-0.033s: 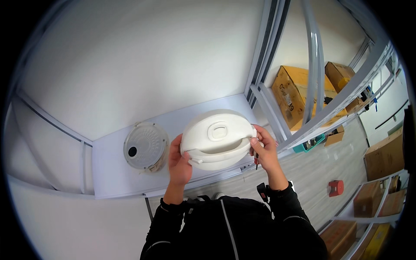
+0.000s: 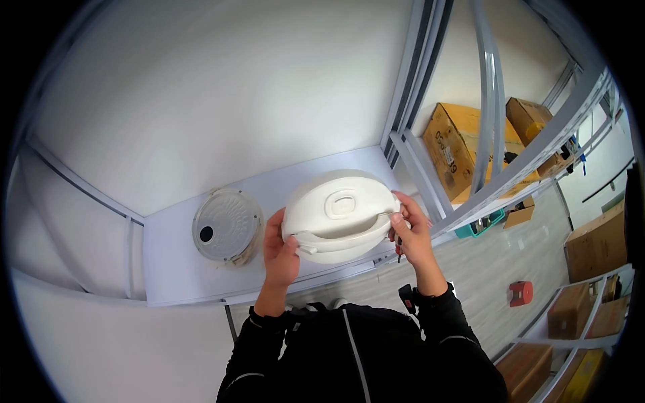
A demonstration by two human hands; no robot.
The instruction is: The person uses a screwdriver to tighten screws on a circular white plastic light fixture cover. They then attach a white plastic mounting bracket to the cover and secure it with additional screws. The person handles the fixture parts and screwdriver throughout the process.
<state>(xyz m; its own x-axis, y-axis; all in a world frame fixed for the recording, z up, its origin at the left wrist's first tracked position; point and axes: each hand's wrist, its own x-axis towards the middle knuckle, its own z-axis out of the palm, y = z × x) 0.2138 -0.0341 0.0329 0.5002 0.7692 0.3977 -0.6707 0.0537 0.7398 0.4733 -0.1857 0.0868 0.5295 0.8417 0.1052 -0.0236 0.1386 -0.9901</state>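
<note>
Both hands are closed on the white cooker lid (image 2: 339,215), one at each end. The left hand (image 2: 279,252) is clamped on the lid's left rim, thumb on the near edge, fingers wrapped under and hidden; how wide they are spread cannot be told. The right hand (image 2: 411,232) is clamped on the right rim, fingertips curled over the top edge, thumb toward the near side. A small dark item is seen just below the right hand; what it is cannot be told.

The lid is held between the two hands, above the near edge of the white bench (image 2: 168,262), top face up with its rounded square knob toward the camera. The long axis is run left to right, hand to hand, tilted slightly up on the right. Neither hand is nearer: both are touching.

Left of the left hand, near but apart, a round grey perforated disc (image 2: 225,225) is laid flat on the bench, a dark hole at its left side. Beyond the right hand, metal frame rails (image 2: 430,181) are seen, then cardboard boxes (image 2: 457,148) on the floor, well apart.
</note>
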